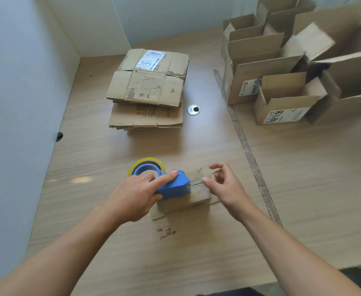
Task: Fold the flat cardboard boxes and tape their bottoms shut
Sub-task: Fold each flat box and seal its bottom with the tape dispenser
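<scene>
Close in, left hand [132, 195] clamps blue tape dispenser [173, 185] onto small box [186, 202] on the near table [303, 178]; right hand [225, 186] fingers loosely apart, thumb at box top. Beyond, flat box stack [147, 90]. Far right, assembled boxes [282, 99] stand open-topped, flaps up.

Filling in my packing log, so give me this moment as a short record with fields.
left hand: grips the blue tape dispenser, index finger along its top
right hand: fingers loosely curved at the dispenser's cutter end; whether it pinches tape is unclear
small box: on the table, under the dispenser
flat boxes: stacked further back
folded boxes: open-topped, grouped on the right
</scene>
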{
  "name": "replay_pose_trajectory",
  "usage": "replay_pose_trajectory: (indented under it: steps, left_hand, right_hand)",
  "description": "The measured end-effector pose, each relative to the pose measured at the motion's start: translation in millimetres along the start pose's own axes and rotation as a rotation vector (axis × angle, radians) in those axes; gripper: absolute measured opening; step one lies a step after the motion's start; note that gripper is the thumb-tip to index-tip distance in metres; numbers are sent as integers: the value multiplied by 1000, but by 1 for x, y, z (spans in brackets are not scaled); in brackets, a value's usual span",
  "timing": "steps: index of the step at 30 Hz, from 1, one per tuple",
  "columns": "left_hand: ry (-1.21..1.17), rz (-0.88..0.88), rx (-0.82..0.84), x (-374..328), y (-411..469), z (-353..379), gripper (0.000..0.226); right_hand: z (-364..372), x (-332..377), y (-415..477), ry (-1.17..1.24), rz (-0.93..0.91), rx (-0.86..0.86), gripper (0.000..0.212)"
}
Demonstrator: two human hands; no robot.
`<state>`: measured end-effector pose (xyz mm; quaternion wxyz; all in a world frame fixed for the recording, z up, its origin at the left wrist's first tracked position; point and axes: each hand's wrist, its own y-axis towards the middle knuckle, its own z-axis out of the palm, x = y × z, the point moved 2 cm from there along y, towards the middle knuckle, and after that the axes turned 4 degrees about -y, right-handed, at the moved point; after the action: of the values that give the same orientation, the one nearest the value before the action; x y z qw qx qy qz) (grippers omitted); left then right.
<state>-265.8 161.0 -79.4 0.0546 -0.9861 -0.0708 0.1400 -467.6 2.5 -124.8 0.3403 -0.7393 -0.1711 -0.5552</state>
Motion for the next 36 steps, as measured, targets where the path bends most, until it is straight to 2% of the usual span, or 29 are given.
replay_pose_trajectory:
  steps: [3, 7, 14, 18, 21, 24, 26, 30, 36]
  left_hand:
    - [25, -49, 31, -2, 1, -8, 85]
    - [52, -115, 77, -9, 5, -22, 70]
    - [59, -141, 190, -17, -6, -44, 67]
    - [-91, -280, 358, -14, 5, -49, 64]
    - [-185, -353, 399, -11, 24, -49, 61]
    - [-227, -385, 456, -10, 37, -55, 58]
    - [-239, -394, 501, -12, 42, -58, 55]
    - [-331, -434, 597, -17, 48, -58, 55]
    - [-366, -502, 629, -20, 53, -54, 43]
  right_hand:
    - [7, -2, 1, -200, -78, -56, 38]
    - [16, -3, 7, -384, -170, -142, 43]
    - [19, -13, 14, -386, -140, -142, 38]
    - [14, -9, 16, -400, -126, -28, 37]
    - [6, -6, 19, -359, -89, 87, 40]
    - [-1, -6, 20, -152, 4, 155, 41]
    - [-3, -9, 20, -63, 49, 144, 34]
    - [-1, -10, 21, -32, 122, 60, 22]
    - [6, -8, 30, 33, 290, 48, 22]
